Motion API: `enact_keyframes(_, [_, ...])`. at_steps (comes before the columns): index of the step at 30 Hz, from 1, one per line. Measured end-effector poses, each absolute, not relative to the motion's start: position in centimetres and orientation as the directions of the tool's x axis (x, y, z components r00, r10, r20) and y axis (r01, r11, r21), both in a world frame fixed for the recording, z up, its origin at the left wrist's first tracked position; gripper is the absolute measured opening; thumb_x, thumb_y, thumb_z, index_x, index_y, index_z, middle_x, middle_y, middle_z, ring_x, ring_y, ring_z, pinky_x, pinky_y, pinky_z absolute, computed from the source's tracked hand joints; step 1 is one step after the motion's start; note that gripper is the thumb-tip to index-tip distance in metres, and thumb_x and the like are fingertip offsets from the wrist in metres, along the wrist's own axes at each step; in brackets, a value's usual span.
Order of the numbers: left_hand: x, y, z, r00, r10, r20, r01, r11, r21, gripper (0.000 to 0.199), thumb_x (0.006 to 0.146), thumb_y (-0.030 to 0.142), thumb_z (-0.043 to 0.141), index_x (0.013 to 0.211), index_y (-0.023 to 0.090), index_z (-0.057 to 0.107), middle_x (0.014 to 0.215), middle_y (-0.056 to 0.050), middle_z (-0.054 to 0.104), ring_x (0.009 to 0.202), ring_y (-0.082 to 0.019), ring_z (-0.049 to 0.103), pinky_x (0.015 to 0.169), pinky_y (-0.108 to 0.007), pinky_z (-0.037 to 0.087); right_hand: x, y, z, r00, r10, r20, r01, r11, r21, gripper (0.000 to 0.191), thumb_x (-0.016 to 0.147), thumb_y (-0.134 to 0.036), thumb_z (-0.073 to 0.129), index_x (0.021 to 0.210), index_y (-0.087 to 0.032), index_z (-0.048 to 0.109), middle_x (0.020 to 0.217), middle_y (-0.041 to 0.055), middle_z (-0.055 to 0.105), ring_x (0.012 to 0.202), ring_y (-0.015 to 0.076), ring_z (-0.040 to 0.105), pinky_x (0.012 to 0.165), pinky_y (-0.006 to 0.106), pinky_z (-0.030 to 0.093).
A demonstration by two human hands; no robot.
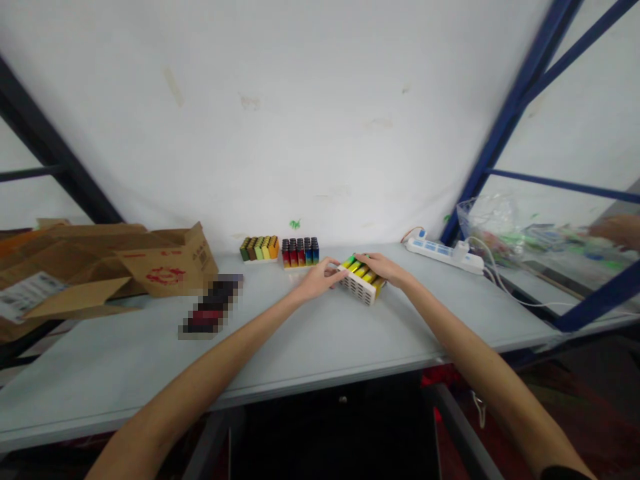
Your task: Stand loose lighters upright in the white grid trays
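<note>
A white perforated tray (358,288) of yellow and green lighters (369,275) is tipped on its side, its holed base facing me. My left hand (320,278) grips the tray's left end with fingers and thumb. My right hand (381,268) is closed over the lighters from the upper right, its fingers partly hidden behind them. Beyond my left hand stands an upright block of red and blue lighters (301,253) with dark tops. Left of it is another block, of green, brown and yellow-orange lighters (259,249), on a white base.
An opened cardboard box (165,270) lies at the left, beside a pixelated dark item (213,307). A white power strip (444,256) with cables sits at the back right. Past the blue frame (493,150), another person's hand (619,231) is near plastic bags (500,227).
</note>
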State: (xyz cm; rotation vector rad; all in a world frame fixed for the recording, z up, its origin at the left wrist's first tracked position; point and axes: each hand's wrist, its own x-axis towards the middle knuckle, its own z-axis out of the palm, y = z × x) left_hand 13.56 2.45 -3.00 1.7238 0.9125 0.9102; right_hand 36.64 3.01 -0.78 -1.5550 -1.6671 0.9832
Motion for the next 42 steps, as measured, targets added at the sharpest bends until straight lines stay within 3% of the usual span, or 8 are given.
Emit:
enact_keyframes(4, [14.4, 2.6, -4.0, 0.441, 0.874, 0.203, 0.155, -0.297, 0.942, 0.055, 0.078, 0.066, 0.077, 0.101, 0.017, 0.064, 0.091, -0.007, 0.074, 0.079, -0.019, 0.070, 0.063, -0.031, 0.061, 36.9, 2.9, -2.4, -0.025, 0.999, -0.037, 0.475, -0.021, -0.880, 0.044, 0.092, -0.056, 0.058, 0.094, -0.018, 0.077, 0.084, 0.0057, 0.079, 0.068, 0.0195, 0.069, 0.064, 0.029, 0.056])
enact_keyframes(9, [15.5, 3.0, -4.3, 0.414, 0.888, 0.200, 0.124, -0.272, 0.954, 0.054, 0.079, 0.065, 0.076, 0.099, 0.016, 0.064, 0.087, -0.007, 0.073, 0.079, -0.020, 0.071, 0.065, -0.034, 0.064, 37.2, 2.7, -3.0, -0.010, 0.997, 0.081, 0.481, 0.076, -0.873, 0.039, 0.093, -0.052, 0.057, 0.105, -0.020, 0.076, 0.100, 0.0064, 0.079, 0.087, 0.0216, 0.072, 0.084, 0.034, 0.057])
enact_keyframes(12, [16.3, 3.3, -4.3, 0.397, 0.897, 0.194, 0.154, -0.273, 0.950, 0.051, 0.084, 0.063, 0.072, 0.103, 0.016, 0.064, 0.090, -0.007, 0.073, 0.078, -0.020, 0.071, 0.066, -0.034, 0.063, 37.7, 2.7, -3.3, 0.035, 0.990, 0.138, 0.465, 0.106, -0.879, 0.040, 0.092, -0.046, 0.059, 0.121, -0.022, 0.070, 0.112, 0.0073, 0.077, 0.095, 0.0221, 0.071, 0.092, 0.038, 0.056])
enact_keyframes(15, [17.1, 2.8, -4.3, 0.368, 0.906, 0.209, 0.174, -0.288, 0.941, 0.052, 0.087, 0.061, 0.070, 0.117, 0.018, 0.061, 0.099, -0.008, 0.072, 0.086, -0.021, 0.071, 0.076, -0.037, 0.062, 38.4, 2.8, -3.5, 0.055, 0.972, 0.229, 0.491, 0.173, -0.854, 0.035, 0.092, -0.041, 0.057, 0.118, -0.022, 0.071, 0.116, 0.0075, 0.076, 0.103, 0.0232, 0.070, 0.099, 0.042, 0.053])
enact_keyframes(20, [17.9, 0.1, -4.1, 0.489, 0.778, 0.394, 0.254, -0.559, 0.789, 0.095, 0.071, 0.059, 0.085, 0.150, 0.025, 0.044, 0.147, -0.015, 0.054, 0.133, -0.032, 0.055, 0.108, -0.046, 0.051, 38.9, 1.9, -2.6, -0.002, 0.884, 0.468, 0.604, 0.374, -0.704, 0.037, 0.098, -0.042, 0.050, 0.121, -0.022, 0.072, 0.126, 0.0089, 0.073, 0.115, 0.0255, 0.067, 0.109, 0.045, 0.047])
enact_keyframes(22, [18.3, -0.5, -3.9, 0.505, 0.760, 0.410, 0.336, -0.610, 0.717, 0.109, 0.062, 0.057, 0.091, 0.153, 0.023, 0.042, 0.151, -0.017, 0.049, 0.141, -0.035, 0.046, 0.119, -0.051, 0.039, 38.6, 1.4, -2.1, -0.063, 0.853, 0.518, 0.656, 0.426, -0.623, 0.040, 0.101, -0.043, 0.046, 0.123, -0.022, 0.072, 0.130, 0.0092, 0.072, 0.120, 0.0263, 0.065, 0.112, 0.046, 0.044])
enact_keyframes(30, [19.7, -0.3, -3.1, 0.459, 0.781, 0.423, 0.435, -0.613, 0.660, 0.102, 0.063, 0.048, 0.091, 0.149, 0.016, 0.047, 0.145, -0.018, 0.057, 0.136, -0.037, 0.050, 0.119, -0.051, 0.038, 38.8, 1.4, -2.0, -0.305, 0.828, 0.471, 0.718, 0.525, -0.457, 0.043, 0.104, -0.037, 0.041, 0.127, -0.019, 0.072, 0.132, 0.0115, 0.071, 0.125, 0.0274, 0.063, 0.115, 0.045, 0.041])
enact_keyframes(42, [18.9, -0.6, -4.1, 0.487, 0.770, 0.412, 0.392, -0.615, 0.684, 0.101, 0.069, 0.054, 0.086, 0.153, 0.022, 0.040, 0.143, -0.016, 0.050, 0.136, -0.033, 0.050, 0.118, -0.046, 0.041, 43.4, 2.5, -3.5, -0.130, 0.958, 0.256, 0.729, 0.267, -0.630, 0.045, 0.104, -0.035, 0.036, 0.114, -0.020, 0.077, 0.124, 0.0078, 0.076, 0.116, 0.0283, 0.069, 0.108, 0.044, 0.047])
